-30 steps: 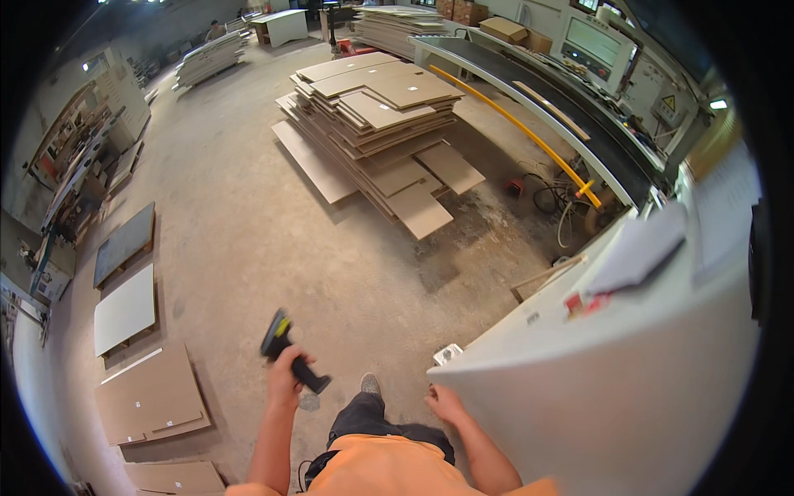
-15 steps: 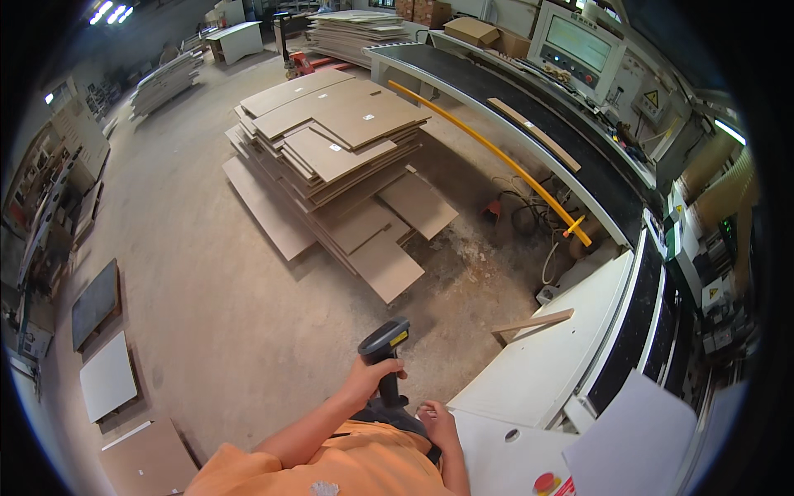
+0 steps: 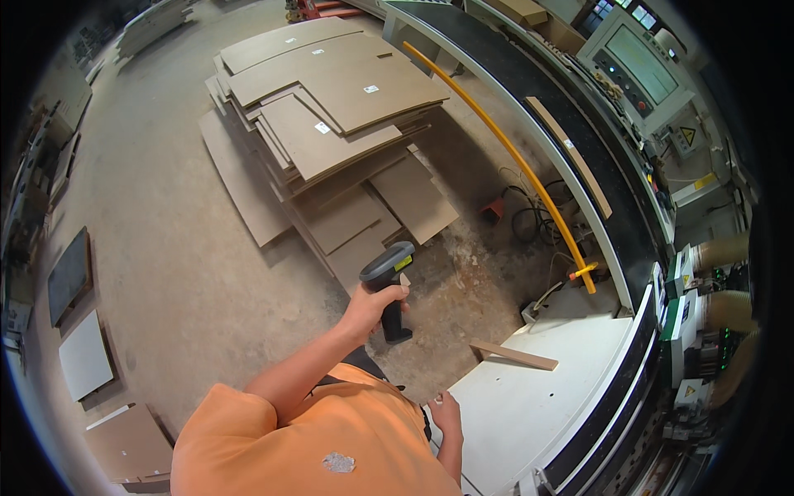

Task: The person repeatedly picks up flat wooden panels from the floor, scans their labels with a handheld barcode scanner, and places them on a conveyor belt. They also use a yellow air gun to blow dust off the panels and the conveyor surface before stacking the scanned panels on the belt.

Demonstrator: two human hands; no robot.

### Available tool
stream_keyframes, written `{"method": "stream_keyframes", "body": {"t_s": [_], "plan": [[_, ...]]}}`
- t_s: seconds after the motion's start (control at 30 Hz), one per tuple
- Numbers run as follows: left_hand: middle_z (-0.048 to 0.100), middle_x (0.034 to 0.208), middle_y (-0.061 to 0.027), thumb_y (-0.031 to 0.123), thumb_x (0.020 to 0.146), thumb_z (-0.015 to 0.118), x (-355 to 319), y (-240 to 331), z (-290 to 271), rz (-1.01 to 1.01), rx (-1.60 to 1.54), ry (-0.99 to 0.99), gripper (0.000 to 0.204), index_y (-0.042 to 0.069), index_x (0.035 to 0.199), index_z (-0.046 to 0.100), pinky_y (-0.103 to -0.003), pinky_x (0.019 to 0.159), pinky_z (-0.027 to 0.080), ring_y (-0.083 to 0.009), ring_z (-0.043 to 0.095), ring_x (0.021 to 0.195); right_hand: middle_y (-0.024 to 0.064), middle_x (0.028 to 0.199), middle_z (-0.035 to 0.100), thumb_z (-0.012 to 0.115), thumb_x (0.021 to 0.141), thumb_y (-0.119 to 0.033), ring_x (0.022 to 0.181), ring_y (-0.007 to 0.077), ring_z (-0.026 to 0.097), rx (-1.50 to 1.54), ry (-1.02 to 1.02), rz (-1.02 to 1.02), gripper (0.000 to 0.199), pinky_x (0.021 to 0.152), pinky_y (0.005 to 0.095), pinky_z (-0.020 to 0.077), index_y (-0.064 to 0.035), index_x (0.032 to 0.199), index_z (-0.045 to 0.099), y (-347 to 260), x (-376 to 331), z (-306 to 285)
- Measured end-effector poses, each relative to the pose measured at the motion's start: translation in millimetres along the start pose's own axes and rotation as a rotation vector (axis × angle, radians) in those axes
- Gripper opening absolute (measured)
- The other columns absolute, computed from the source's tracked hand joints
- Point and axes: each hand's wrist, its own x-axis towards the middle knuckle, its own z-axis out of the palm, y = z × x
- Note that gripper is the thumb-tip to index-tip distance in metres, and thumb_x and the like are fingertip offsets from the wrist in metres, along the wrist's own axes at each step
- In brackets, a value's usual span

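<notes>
Handheld scanner (image 3: 389, 285), dark grey with a yellow label, sits just below the centre of the frame, gripped by its handle in the left hand (image 3: 372, 307), fingers wrapped tight round it, head tilted toward the upper right. Lower down, the right hand (image 3: 444, 411) rests with fingers curled on the edge of the white table (image 3: 529, 405); a wooden strip (image 3: 514, 356) lies on the table's far side. Beyond the scanner, brown boards (image 3: 331, 107) are stacked on the concrete floor (image 3: 165, 240). A yellow bar (image 3: 504, 161) curves along the machine at upper right.
</notes>
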Motion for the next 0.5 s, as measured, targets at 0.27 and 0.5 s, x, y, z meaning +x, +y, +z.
{"method": "stream_keyframes", "body": {"t_s": [0.27, 0.5], "plan": [[0.068, 0.072, -0.0048, 0.029, 0.081, 0.069, 167.5, 65.8, 2.0, -0.071, 0.075, -0.007, 0.023, 0.006, 0.084, 0.065, -0.022, 0.034, 0.03, -0.0063, 0.05, 0.045, 0.0169, 0.107, 0.071, 0.066, 0.091, -0.016, 0.097, 0.0256, 0.07, 0.297, 0.135, -0.046, 0.04, 0.085, 0.0361, 0.0546, 0.0027, 0.125, 0.058, -98.5, 155.4, -95.9], [0.069, 0.072, -0.005, 0.03, 0.081, 0.069, 289.2, 62.5, 62.6, -0.131, 0.133, 0.017, 0.024, 0.007, 0.084, 0.065, -0.022, 0.035, 0.029, -0.006, 0.049, 0.045, 0.0191, 0.105, 0.072, 0.071, 0.086, -0.026, 0.096, 0.0284, 0.07, 0.205, 0.053, 0.251, 0.046, 0.087, 0.0382, 0.0533, 0.0019, 0.122, 0.06, -12.6, 237.6, -146.8]]}}
